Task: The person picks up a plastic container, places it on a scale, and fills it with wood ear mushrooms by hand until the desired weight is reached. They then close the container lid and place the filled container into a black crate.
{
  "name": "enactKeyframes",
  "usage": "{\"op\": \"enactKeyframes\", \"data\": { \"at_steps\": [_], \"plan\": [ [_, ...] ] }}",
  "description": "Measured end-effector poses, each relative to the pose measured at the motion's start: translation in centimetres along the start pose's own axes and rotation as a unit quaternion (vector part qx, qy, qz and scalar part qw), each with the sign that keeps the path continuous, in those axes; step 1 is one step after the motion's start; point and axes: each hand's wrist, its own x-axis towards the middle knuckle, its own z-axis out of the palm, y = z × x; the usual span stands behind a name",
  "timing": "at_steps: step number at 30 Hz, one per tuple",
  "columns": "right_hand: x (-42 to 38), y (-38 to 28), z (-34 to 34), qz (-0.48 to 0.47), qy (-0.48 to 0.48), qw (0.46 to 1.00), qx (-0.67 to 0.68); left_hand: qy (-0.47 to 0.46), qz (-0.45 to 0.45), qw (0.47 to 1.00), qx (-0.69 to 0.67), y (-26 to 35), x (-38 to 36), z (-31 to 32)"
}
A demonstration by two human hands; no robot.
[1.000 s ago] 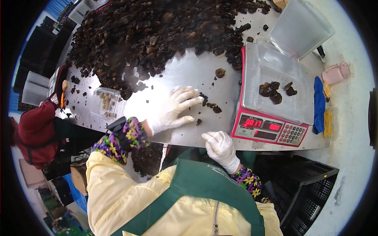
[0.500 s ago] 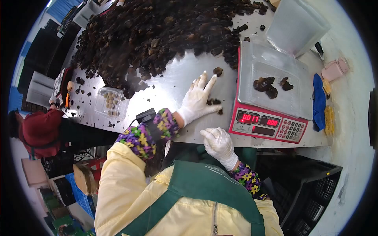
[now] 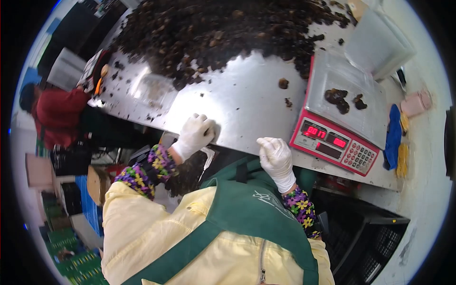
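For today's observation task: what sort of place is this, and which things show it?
Probably a food sorting or packing workshop: a heap of dark dried mushrooms on a steel table, and a red weighing scale.

left hand [image 3: 194, 135]: white glove, fingers curled under, knuckles up, at the near edge of the tabletop [image 3: 237, 104] | right hand [image 3: 274, 156]: white glove, loosely closed, resting at the same edge | both forearms bent inward, floral sleeves at the wrists
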Motion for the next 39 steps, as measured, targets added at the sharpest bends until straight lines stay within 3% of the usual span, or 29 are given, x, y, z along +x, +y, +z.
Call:
{"op": "enactKeyframes", "data": {
  "at_steps": [7, 9, 10, 12, 13, 16, 17, 18, 19, 20, 22, 26, 30, 31, 32, 39],
  "plan": [
    [0.8, -0.4, 0.2, 0.020, 0.026, 0.999, 0.040, -0.064, -0.111, 0.977, 0.169, -3.8, -15.9, -3.3],
    [1.4, -0.8, 0.2, 0.030, 0.039, 0.999, 0.023, 0.036, -0.109, 0.979, 0.170, -3.9, -16.7, -3.1],
    [1.8, -1.0, 0.2, 0.032, 0.040, 0.999, 0.005, 0.043, -0.114, 0.978, 0.171, -3.9, -16.7, -2.7],
    [2.6, -1.4, 0.3, 0.036, 0.027, 0.999, 0.003, 0.090, -0.161, 0.980, 0.076, -1.7, -13.8, -3.3],
    [3.0, -1.5, 0.3, 0.048, 0.015, 0.999, 0.003, 0.145, -0.130, 0.980, 0.049, -0.8, -11.2, -4.0],
    [3.6, -1.5, 1.2, 0.061, -0.009, 0.998, -0.031, 0.162, -0.177, 0.962, -0.131, -0.2, -3.1, -3.5],
    [3.6, -1.5, 1.4, 0.058, -0.018, 0.997, -0.045, 0.161, -0.148, 0.959, -0.181, -0.6, 0.3, -2.7],
    [3.5, -1.2, 1.6, 0.057, -0.039, 0.995, -0.070, 0.109, -0.141, 0.964, -0.199, -0.2, 3.9, -3.4],
    [3.3, -1.0, 1.8, 0.055, -0.051, 0.994, -0.083, 0.104, -0.118, 0.967, -0.203, -1.0, 7.6, -2.0],
    [3.2, -0.8, 1.8, 0.056, -0.063, 0.992, -0.097, 0.155, -0.091, 0.964, -0.195, -1.4, 11.6, -0.3],
    [3.3, -0.8, 1.7, 0.067, -0.087, 0.985, -0.131, 0.169, -0.135, 0.956, -0.199, -1.0, 19.3, 0.6],
    [3.4, -0.6, 1.7, 0.107, -0.108, 0.978, -0.144, 0.190, -0.152, 0.970, 0.017, -4.0, 29.2, 2.8],
    [3.6, -1.0, 1.6, 0.138, -0.104, 0.975, -0.142, 0.065, -0.228, 0.967, 0.093, -9.1, 31.6, 5.6],
    [3.6, -1.0, 1.6, 0.141, -0.107, 0.974, -0.140, 0.030, -0.174, 0.980, 0.088, -8.9, 31.7, 6.3],
    [3.6, -1.1, 1.6, 0.144, -0.113, 0.974, -0.134, 0.012, -0.125, 0.992, -0.004, -8.0, 31.5, 6.5],
    [3.9, -1.5, 1.5, 0.169, -0.129, 0.969, -0.126, -0.061, 0.141, 0.988, -0.008, -0.8, 21.3, 3.8]
  ]
}}
